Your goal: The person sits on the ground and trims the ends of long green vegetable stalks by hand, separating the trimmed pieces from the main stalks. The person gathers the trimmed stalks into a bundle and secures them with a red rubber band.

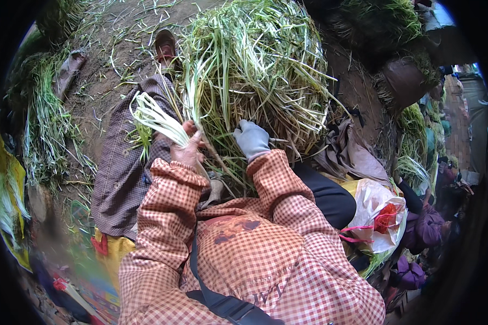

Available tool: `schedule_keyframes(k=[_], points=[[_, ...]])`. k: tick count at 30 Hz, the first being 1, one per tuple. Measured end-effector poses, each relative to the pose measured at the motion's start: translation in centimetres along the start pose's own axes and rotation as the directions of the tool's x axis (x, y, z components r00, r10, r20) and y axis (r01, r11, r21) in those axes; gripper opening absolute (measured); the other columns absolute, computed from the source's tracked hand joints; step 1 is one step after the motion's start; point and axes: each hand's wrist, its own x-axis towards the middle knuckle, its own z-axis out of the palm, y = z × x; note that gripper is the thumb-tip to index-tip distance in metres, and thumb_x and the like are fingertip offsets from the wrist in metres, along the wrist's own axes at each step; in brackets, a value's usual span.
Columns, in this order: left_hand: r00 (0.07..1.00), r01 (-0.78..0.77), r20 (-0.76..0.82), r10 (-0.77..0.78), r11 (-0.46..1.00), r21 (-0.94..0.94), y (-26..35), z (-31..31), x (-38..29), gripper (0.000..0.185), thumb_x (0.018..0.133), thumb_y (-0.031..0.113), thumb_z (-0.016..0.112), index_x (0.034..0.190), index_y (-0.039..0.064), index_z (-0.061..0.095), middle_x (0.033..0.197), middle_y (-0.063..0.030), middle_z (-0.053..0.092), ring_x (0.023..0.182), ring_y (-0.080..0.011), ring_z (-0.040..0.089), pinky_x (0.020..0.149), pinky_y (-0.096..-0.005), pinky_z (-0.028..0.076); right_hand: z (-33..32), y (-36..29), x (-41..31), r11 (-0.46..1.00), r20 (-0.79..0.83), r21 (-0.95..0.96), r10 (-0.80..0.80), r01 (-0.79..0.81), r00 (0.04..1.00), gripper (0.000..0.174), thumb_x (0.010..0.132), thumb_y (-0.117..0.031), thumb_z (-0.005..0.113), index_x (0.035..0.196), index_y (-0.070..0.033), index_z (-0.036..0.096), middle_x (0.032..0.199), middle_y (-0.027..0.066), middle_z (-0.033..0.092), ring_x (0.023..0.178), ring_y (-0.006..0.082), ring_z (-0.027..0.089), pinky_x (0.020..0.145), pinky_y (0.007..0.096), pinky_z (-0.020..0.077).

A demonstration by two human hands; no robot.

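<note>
My bare left hand (190, 147) is closed around a bunch of pale, blanched leafy stalks (160, 120) that fan out to the upper left. Close beside that hand, a longer brownish stalk (217, 152) slants down towards my lap. My right hand (252, 139), in a grey glove, is at the near edge of a large heap of green and white stalks (260, 61). Its fingertips are partly lost against the stalks, so whether it grips any of them is unclear.
A dark checked cloth (118, 174) covers a leg ending in a brown shoe (165, 44). More cut greens (49, 118) lie left. At right are a white plastic bag (376, 211), a brown cloth (356, 152) and a person in purple (427, 227). Loose leaves litter the soil (93, 73).
</note>
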Motion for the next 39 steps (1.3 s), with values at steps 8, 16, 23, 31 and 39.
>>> schedule_keyframes(k=[8,16,23,31,39], points=[[0.985,0.104,-0.154,-0.075,0.977,0.186,-6.7,4.2,8.2,0.028,0.072,0.005,0.073,0.097,0.008,0.062,0.073,-0.0029,0.059,0.056,-0.0112,0.054,0.042,-0.0271,0.043,1.3,1.5,-5.9,0.904,-0.114,0.426,0.008,0.041,0.993,0.031,0.082,-0.027,0.064,0.106,-0.007,0.063,0.093,0.0142,0.067,0.087,0.0283,0.065,0.078,0.0337,0.0487],[0.976,0.214,0.076,-0.205,0.967,-0.14,-5.7,3.6,4.7,0.021,0.074,0.005,0.071,0.092,0.008,0.061,0.071,-0.0014,0.06,0.052,-0.0115,0.053,0.037,-0.0252,0.036,-0.3,1.0,-4.7,0.634,-0.101,0.771,0.021,0.065,0.995,0.041,0.084,-0.032,0.065,0.11,0.0,0.06,0.096,0.0112,0.066,0.087,0.0159,0.06,0.079,0.0281,0.047],[0.921,0.316,0.29,-0.258,0.932,-0.176,0.3,2.1,0.2,0.026,0.077,0.005,0.07,0.1,0.007,0.056,0.076,-0.0028,0.062,0.054,-0.013,0.057,0.038,-0.0234,0.039,-1.4,-1.8,-4.3,0.404,0.128,0.911,-0.084,-0.084,0.988,0.032,0.083,-0.027,0.068,0.098,0.001,0.062,0.08,0.0035,0.063,0.073,0.0123,0.057,0.067,0.0255,0.0463],[0.994,0.111,0.052,-0.099,0.929,-0.353,3.3,0.7,2.0,0.03,0.078,0.003,0.07,0.103,0.006,0.053,0.08,-0.0074,0.062,0.059,-0.0166,0.058,0.036,-0.0254,0.041,-0.9,6.3,-12.6,0.945,0.337,-0.281,-0.069,0.17,0.939,0.033,0.084,-0.037,0.058,0.096,-0.006,0.064,0.091,0.0168,0.066,0.088,0.0332,0.064,0.078,0.043,0.0492],[0.944,0.238,0.283,-0.17,0.944,-0.227,3.9,1.5,-1.4,0.026,0.08,0.008,0.069,0.102,0.005,0.056,0.084,-0.0074,0.066,0.06,-0.0161,0.061,0.038,-0.0266,0.045,-6.2,2.7,-10.5,0.787,-0.264,0.538,-0.181,0.301,0.947,0.032,0.088,-0.034,0.059,0.106,-0.008,0.064,0.097,0.0136,0.065,0.091,0.0239,0.063,0.08,0.0311,0.0486]])
